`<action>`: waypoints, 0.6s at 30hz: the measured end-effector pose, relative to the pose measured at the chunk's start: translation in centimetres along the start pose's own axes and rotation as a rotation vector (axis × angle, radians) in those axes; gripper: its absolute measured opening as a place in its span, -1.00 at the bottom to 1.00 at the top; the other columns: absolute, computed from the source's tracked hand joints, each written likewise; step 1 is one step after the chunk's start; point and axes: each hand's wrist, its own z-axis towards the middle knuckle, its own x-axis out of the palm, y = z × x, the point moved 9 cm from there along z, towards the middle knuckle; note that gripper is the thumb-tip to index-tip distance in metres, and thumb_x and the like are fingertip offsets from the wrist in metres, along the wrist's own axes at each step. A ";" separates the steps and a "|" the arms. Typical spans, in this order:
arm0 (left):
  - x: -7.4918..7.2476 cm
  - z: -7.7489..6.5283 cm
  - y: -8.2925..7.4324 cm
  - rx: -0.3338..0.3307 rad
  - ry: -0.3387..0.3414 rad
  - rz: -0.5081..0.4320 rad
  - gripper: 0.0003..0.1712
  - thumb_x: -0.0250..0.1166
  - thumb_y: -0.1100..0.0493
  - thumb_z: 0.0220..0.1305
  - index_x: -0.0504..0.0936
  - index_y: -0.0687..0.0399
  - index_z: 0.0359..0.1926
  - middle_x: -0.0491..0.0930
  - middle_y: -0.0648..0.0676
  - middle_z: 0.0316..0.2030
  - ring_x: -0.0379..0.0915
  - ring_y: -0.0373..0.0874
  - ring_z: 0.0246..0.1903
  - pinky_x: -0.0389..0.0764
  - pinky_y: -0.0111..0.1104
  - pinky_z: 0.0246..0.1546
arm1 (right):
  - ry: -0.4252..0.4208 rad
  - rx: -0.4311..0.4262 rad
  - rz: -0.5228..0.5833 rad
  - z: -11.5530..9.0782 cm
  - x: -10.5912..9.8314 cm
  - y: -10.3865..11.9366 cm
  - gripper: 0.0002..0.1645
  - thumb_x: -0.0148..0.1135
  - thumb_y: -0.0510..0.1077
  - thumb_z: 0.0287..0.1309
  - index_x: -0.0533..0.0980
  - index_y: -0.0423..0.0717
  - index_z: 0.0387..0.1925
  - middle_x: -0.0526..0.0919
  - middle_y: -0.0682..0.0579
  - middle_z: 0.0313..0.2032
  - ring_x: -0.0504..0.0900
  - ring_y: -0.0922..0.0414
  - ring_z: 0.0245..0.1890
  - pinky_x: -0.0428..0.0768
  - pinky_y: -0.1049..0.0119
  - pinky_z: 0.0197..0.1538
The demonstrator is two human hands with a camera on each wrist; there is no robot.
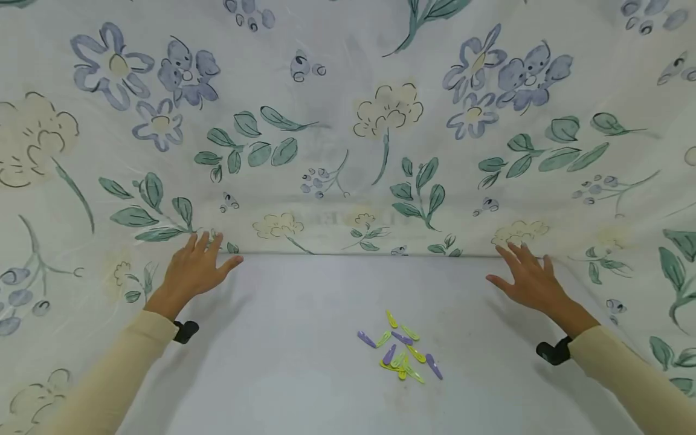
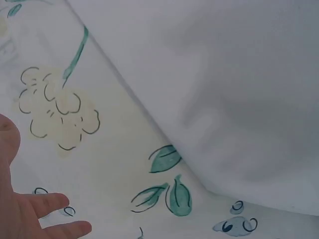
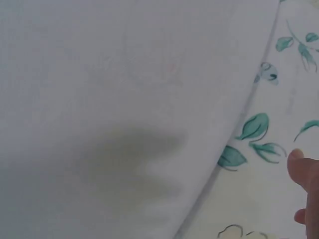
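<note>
Several small snap hair clips (image 1: 401, 350) in purple, yellow and light green lie in a loose cluster on the white table, right of its middle. Some of them overlap. My left hand (image 1: 193, 269) is held out over the table's far left corner, fingers and thumb spread, holding nothing. Over the far right corner, my right hand (image 1: 527, 278) also has its fingers spread and holds nothing. Both hands are well apart from the clips. Only part of the left hand (image 2: 40, 209) shows in the left wrist view, and a little of the right hand (image 3: 306, 174) in the right wrist view.
The white tabletop (image 1: 293, 338) ends at a straight far edge. A floral-printed cloth (image 1: 326, 151) rises behind it and runs along both sides. Each wrist wears a dark strap-on device, on the left (image 1: 186, 331) and on the right (image 1: 553, 351).
</note>
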 end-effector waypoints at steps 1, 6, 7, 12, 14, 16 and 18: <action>-0.1 0.0 -0.2 0.004 -0.001 0.000 0.18 -0.21 -0.59 0.33 0.06 0.33 0.51 0.00 0.54 0.46 -0.17 0.56 0.43 0.03 0.41 0.30 | -0.003 -0.006 -0.009 0.1 -0.2 0.3 -0.04 0.22 0.27 0.26 0.14 -0.17 0.45 0.13 -0.45 0.43 0.08 -0.52 0.40 -0.09 -0.63 0.25; -0.1 -0.3 -1.2 0.007 0.025 -0.031 0.19 -0.22 -0.62 0.30 0.08 0.29 0.52 0.04 0.51 0.46 -0.16 0.53 0.43 0.04 0.43 0.28 | -0.032 -0.036 -0.009 0.1 -0.7 1.9 -0.09 0.28 0.19 0.24 0.17 -0.13 0.44 0.15 -0.40 0.44 0.09 -0.49 0.41 -0.07 -0.62 0.26; -0.1 -0.3 -1.4 0.008 0.027 -0.046 0.18 -0.22 -0.61 0.30 0.09 0.29 0.52 0.05 0.51 0.46 -0.15 0.52 0.44 0.05 0.43 0.28 | -0.041 -0.042 -0.001 0.0 -0.8 2.2 -0.10 0.29 0.16 0.24 0.18 -0.14 0.44 0.14 -0.40 0.44 0.08 -0.48 0.42 -0.08 -0.62 0.26; 0.3 -0.3 -2.6 0.008 0.044 -0.157 0.01 -0.10 -0.45 0.42 0.16 0.30 0.49 0.14 0.47 0.43 -0.05 0.46 0.42 0.10 0.38 0.30 | -0.073 -0.064 0.026 -0.8 -1.4 3.2 -0.16 0.33 0.05 0.22 0.23 -0.16 0.40 0.14 -0.40 0.44 0.09 -0.48 0.41 -0.06 -0.62 0.26; 0.5 -0.4 -2.8 0.004 0.057 -0.173 -0.07 -0.03 -0.36 0.45 0.20 0.33 0.46 0.17 0.48 0.41 0.00 0.46 0.41 0.13 0.34 0.31 | -0.075 -0.075 0.042 -1.1 -1.5 3.7 -0.18 0.32 0.04 0.22 0.24 -0.18 0.39 0.15 -0.40 0.44 0.10 -0.49 0.40 -0.04 -0.62 0.25; 0.7 -0.6 -3.1 0.003 0.061 -0.172 -0.15 0.04 -0.27 0.47 0.26 0.34 0.43 0.22 0.48 0.38 0.05 0.47 0.38 0.17 0.32 0.30 | -0.070 -0.088 0.061 -1.4 -1.5 4.3 -0.20 0.32 0.03 0.22 0.25 -0.18 0.38 0.15 -0.39 0.44 0.10 -0.49 0.40 -0.03 -0.61 0.26; 0.8 -0.9 -3.4 0.005 0.062 -0.171 -0.22 0.08 -0.20 0.48 0.32 0.35 0.39 0.27 0.48 0.35 0.10 0.46 0.35 0.20 0.30 0.30 | -0.061 -0.096 0.081 -1.6 -1.5 4.8 -0.21 0.33 0.00 0.22 0.26 -0.18 0.37 0.15 -0.39 0.44 0.10 -0.49 0.41 -0.02 -0.59 0.27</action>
